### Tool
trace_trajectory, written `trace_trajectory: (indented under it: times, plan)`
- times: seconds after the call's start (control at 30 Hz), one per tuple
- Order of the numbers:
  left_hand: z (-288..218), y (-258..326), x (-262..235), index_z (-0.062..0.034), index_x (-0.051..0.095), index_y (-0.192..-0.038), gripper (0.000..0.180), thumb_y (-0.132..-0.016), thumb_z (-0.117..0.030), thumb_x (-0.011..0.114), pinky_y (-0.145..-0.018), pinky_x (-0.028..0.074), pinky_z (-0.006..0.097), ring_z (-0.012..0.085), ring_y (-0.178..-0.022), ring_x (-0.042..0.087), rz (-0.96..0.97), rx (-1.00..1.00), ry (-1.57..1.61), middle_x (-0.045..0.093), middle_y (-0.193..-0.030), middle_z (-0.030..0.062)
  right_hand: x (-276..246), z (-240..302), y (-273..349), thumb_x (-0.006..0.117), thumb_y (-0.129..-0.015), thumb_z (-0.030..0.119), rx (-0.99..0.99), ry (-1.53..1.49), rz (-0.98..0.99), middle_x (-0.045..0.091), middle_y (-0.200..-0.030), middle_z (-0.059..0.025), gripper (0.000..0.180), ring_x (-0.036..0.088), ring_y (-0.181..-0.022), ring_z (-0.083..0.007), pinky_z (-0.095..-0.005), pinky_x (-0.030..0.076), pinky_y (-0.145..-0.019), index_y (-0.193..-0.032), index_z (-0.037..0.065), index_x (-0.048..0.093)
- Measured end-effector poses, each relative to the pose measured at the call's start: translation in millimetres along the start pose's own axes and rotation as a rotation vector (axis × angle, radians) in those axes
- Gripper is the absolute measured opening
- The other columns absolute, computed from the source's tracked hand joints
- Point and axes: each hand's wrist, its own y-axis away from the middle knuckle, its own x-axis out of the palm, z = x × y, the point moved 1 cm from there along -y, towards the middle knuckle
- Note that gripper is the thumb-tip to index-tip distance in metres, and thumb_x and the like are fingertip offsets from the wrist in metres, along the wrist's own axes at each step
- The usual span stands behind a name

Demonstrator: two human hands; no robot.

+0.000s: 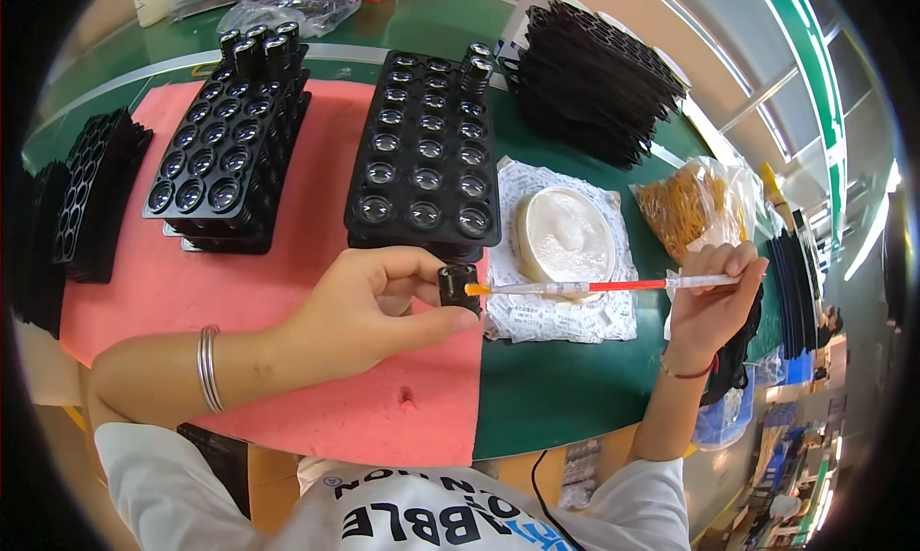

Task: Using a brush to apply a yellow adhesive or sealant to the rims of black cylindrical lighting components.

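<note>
My left hand (359,307) pinches a small black cylindrical lens barrel (459,288) between thumb and fingers, just in front of the middle tray. A thin paintbrush (623,286) with a clear and red handle is gripped near its end by my right hand (714,292). Its orange bristles reach the side of the barrel. Behind my left hand stands a black tray (402,196) with rows of round lenses in its wells. Between my hands, a round dish (567,235) of pale, glossy substance rests on a printed white sheet (575,321).
A second stack of lens trays (206,153) stands on the pink mat (316,187), with several barrels upright at its back. Empty black trays (594,81) are piled at the back right, others (96,196) at far left. A bag of yellow bands (695,206) lies on the green table (556,388).
</note>
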Motion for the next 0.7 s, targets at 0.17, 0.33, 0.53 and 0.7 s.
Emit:
trace_trajectory:
  times: [0.17,0.33,0.53,0.7]
  plan:
    - [1.7,0.3,1.1,0.0008,0.054,-0.092,0.021,-0.075,-0.007,0.064,-0.068,0.041,0.018,0.0033,-0.078,0.051,-0.002,-0.001,0.004,0.057,-0.084,0.0006,-4.5,-3.5,-0.3,0.034,-0.092,0.033,-0.019,0.035,-0.073,0.036,-0.052,-0.0027,0.033,0.034,-0.043,-0.0118,-0.0247,0.028,-0.043,-0.070,0.008,0.038]
    - [1.8,0.1,-0.2,-0.0006,0.053,-0.093,0.022,-0.075,-0.006,0.064,-0.066,0.039,0.017,0.0016,-0.075,0.048,0.014,0.006,0.057,0.054,-0.084,-0.0016,-4.0,-3.0,-1.9,0.034,-0.092,0.032,-0.019,0.080,-0.008,0.040,-0.051,-0.0035,0.032,0.035,-0.042,-0.0117,-0.0244,0.029,-0.042,-0.070,0.008,0.039]
    - [3.7,1.9,0.0,0.0024,0.052,-0.099,0.023,-0.080,-0.007,0.059,-0.074,0.043,0.021,0.0073,-0.086,0.053,0.052,0.063,0.034,0.057,-0.097,0.0060,-7.3,-1.0,-2.0,0.034,-0.092,0.031,-0.030,0.100,-0.014,0.042,-0.049,-0.0031,0.032,0.034,-0.039,-0.0096,-0.0226,0.028,-0.041,-0.071,0.008,0.040]
    - [4.3,2.9,1.8,0.0028,0.050,-0.105,0.025,-0.082,-0.006,0.055,-0.076,0.043,0.022,0.0090,-0.089,0.054,0.087,0.075,0.080,0.056,-0.098,0.0062,-10.1,0.0,-3.3,0.033,-0.092,0.029,-0.014,0.108,-0.046,0.041,-0.047,-0.0028,0.031,0.033,-0.039,-0.0089,-0.0215,0.026,-0.040,-0.070,0.008,0.040]
